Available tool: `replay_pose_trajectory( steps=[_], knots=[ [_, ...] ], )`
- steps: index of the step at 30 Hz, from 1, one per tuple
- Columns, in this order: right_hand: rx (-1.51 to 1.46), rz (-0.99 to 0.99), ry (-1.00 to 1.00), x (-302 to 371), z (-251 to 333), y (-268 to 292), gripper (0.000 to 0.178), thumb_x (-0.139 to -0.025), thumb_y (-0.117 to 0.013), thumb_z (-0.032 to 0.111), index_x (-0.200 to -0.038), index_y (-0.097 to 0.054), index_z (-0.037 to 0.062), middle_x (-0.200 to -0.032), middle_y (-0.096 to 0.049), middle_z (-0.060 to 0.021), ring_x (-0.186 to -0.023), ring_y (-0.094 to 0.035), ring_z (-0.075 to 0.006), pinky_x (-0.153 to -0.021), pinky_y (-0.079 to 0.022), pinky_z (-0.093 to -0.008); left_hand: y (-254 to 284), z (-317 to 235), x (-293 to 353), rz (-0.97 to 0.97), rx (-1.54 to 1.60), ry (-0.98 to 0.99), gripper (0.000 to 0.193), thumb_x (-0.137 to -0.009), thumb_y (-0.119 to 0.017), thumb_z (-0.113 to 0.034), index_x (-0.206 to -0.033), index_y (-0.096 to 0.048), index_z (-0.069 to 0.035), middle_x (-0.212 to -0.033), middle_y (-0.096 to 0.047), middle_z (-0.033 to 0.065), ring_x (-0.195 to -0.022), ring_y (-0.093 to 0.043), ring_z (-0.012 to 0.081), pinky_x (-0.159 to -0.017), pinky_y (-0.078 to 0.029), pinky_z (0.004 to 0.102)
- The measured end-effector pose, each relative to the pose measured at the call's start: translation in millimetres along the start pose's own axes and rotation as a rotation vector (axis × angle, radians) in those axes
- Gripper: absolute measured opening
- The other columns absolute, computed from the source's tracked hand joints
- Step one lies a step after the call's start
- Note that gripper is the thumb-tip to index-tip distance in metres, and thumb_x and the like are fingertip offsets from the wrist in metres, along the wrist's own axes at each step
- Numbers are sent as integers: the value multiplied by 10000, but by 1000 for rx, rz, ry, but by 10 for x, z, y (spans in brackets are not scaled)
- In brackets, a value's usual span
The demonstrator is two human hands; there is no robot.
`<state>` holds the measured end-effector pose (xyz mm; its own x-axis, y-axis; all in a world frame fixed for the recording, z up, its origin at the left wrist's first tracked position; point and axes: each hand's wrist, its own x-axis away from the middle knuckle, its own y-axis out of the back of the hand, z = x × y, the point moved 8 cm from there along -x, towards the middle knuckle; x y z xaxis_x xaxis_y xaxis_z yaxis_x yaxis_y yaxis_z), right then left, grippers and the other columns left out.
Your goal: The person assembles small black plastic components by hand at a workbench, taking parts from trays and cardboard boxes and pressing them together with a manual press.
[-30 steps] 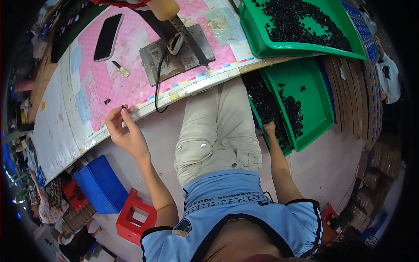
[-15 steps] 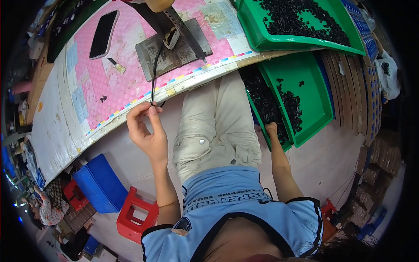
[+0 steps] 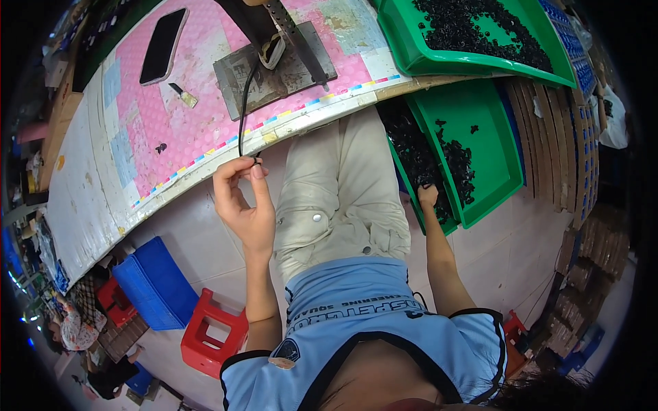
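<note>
Left hand (image 3: 247,205) is pinching a black part (image 3: 257,162). Right hand (image 3: 428,196) is sitting in green tray (image 3: 449,227), grip unclear; many pieces (image 3: 412,145) remaining.

Light-blue fabric shirt with black trim (image 3: 418,353): I log dark capital lettering (image 3: 356,310) across it, in two rows, one small, one large. Dark shield-shaped badge (image 3: 285,352), same shirt: detail too small for me to read.

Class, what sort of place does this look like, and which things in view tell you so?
Probably a small factory or workshop: green trays hold heaps of small black parts, and a stand with a metal base is set on a stained, pink-covered workbench.
</note>
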<state>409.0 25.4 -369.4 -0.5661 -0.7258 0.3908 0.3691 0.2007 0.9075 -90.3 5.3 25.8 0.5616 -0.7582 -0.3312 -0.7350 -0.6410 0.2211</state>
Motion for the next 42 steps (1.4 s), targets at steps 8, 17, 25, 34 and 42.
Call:
replay_pose_trajectory(
  steps=[8, 17, 25, 34, 42],
  knots=[
    [-880, -163, 453, 381, 1029, 621, 75, -693, -537, 28, -714, -466, 21, -560, -355, 50, -505, -312, -26, -457, -279, -165, -171, 2, 91, 70, 51, 9, 111, -757, -512, 39, -856, -472, 10, -818, -489, 70, -676, -478, 107, -646, -387, 222],
    [-1405, 613, 571, 1837, 2632, 1433, 50, -771, -452, 80, -801, -468, 43, -599, -431, 6, -509, -371, -47, -453, -260, -173, -744, -92, 337, 312, 516, 339, 125, -750, -512, 63, -863, -472, 23, -815, -513, 83, -713, -523, 106, -644, -398, 201],
    [-1456, 683, 818, 2547, 2903, 2151, 117, -752, -502, -31, -861, -467, -6, -755, -506, -36, -640, -492, -63, -560, -406, -174, -915, -168, 429, 470, 786, 575, 126, -782, -498, 34, -899, -452, 19, -842, -520, 102, -736, -524, 121, -690, -422, 221],
    [-1366, 474, 1041, 2701, 2893, 2466, 204, -650, -517, -124, -835, -510, -38, -812, -520, -101, -738, -532, -150, -696, -444, -234, -930, -197, 472, 492, 847, 622, 102, -794, -503, 5, -884, -454, 2, -831, -444, 23, -778, -455, 74, -709, -383, 189],
    [-1297, 406, 1223, 2778, 2920, 2615, 239, -630, -514, -108, -861, -526, -48, -859, -510, -137, -820, -519, -188, -729, -435, -249, -854, -259, 407, 409, 725, 395, 125, -759, -510, 36, -867, -464, -5, -890, -439, 51, -781, -432, 101, -706, -355, 210]
  ],
)
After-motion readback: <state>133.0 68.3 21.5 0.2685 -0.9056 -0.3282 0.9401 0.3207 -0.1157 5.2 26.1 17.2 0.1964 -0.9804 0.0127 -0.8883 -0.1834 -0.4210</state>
